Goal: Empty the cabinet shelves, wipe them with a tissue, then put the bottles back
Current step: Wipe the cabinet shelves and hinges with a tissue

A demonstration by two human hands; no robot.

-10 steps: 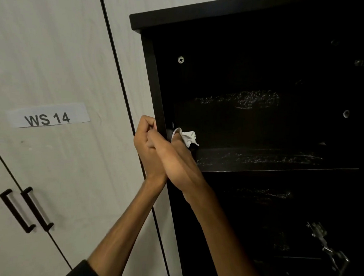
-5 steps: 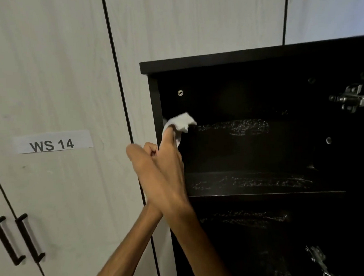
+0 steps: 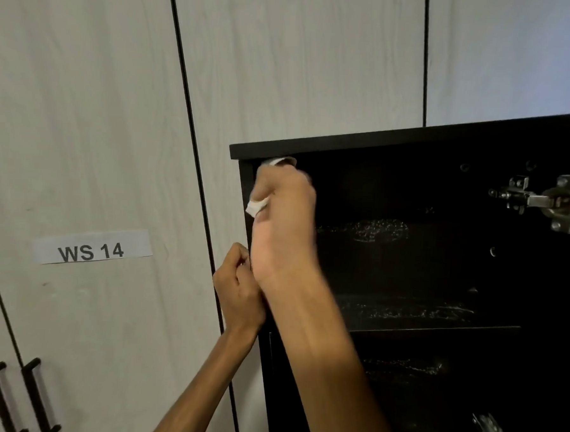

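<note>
Tissue, white and crumpled [image 3: 257, 206], is gripped in the curled fingers of the right hand [image 3: 282, 215] and is pressed against the inner left wall of the open black wooden cabinet [image 3: 347, 143], just under its top panel; a scrap of it shows above the knuckles and another below the thumb. The left hand [image 3: 238, 287] is curled round the cabinet's front left edge, lower down, touching the right wrist. The dark shelf [image 3: 436, 326] is seen bare, with faint streaks catching light. A silver metal hinge [image 3: 542, 201] is fixed at the upper right. On the pale wood-grain door [image 3: 84, 106] beside the cabinet, a white label reading "WS 14" [image 3: 92, 248] is stuck above two black bar handles [image 3: 20, 397].
</note>
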